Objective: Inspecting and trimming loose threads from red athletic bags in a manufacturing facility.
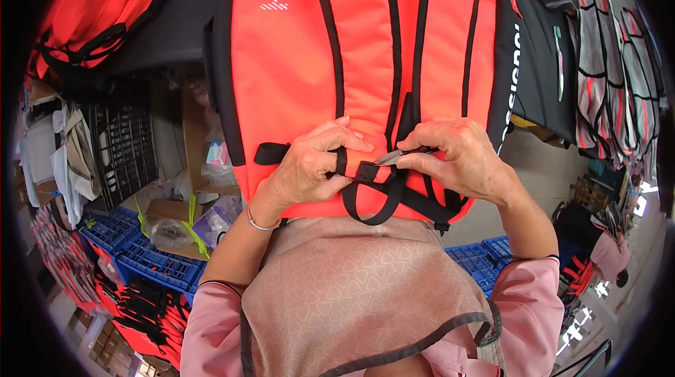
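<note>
A bright orange-red backpack (281, 88) with black trim lies in front of me, its padded shoulder straps (362, 46) facing up. My left hand (306, 166) pinches the lower end of a strap, where a black stitched patch (366, 171) shows. In my right hand (460, 159) is a small pair of thread snips (390, 157), their metal blades pointing left at the strap end beside the patch. Its fingers hide most of the handle. Black webbing (376, 219) loops down below both hands, and a short black tab (269, 153) sticks out left of my left wrist.
The backpack rests on a black-covered table (538, 88). Another red bag (95, 18) lies at the far left. Grey strap pieces (608, 74) are heaped at the right, near a thin green-and-white tool (559, 60). Blue crates (158, 261) stand below left; another person (610, 254) is at far right.
</note>
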`<state>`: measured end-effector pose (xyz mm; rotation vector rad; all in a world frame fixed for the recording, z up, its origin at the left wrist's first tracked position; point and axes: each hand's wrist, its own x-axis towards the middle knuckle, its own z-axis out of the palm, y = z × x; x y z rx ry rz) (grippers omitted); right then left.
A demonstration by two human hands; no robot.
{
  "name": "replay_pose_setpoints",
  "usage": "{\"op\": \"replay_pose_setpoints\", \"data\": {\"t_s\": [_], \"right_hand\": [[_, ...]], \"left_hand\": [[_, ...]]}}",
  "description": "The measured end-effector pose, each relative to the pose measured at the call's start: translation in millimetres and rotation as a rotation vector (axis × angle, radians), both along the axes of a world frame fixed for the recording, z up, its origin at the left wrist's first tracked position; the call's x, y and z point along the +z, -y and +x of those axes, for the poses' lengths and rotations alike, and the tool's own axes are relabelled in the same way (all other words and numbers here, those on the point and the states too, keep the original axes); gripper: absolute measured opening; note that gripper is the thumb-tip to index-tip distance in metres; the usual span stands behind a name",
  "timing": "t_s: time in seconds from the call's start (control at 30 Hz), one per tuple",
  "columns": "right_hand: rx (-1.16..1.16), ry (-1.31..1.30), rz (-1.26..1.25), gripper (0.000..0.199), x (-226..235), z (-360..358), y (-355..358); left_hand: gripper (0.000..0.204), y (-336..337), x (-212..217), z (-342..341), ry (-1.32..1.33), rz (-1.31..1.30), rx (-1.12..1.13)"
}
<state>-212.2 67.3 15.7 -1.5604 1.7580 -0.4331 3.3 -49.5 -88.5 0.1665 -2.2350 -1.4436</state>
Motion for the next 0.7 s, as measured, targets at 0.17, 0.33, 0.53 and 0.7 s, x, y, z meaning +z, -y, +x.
{"op": "replay_pose_setpoints", "data": {"t_s": [0.17,0.33,0.53,0.7], "right_hand": [[0.013,0.014,0.029,0.021,-0.7,-4.7,2.3],[0.009,0.088,0.129,0.022,-2.6,-8.7,8.4],[-0.131,0.348,0.273,0.020,-10.0,-10.3,10.5],[-0.306,0.637,0.311,0.014,-19.2,-12.5,3.9]], "left_hand": [[0.034,0.9,2.0,-1.3,-0.001,-0.008,-0.014],[0.031,2.9,4.2,-2.7,0.011,-0.035,-0.036],[0.031,3.5,4.4,-3.3,0.020,-0.015,-0.040],[0.032,3.6,2.5,-3.8,0.004,0.042,-0.031]]}}
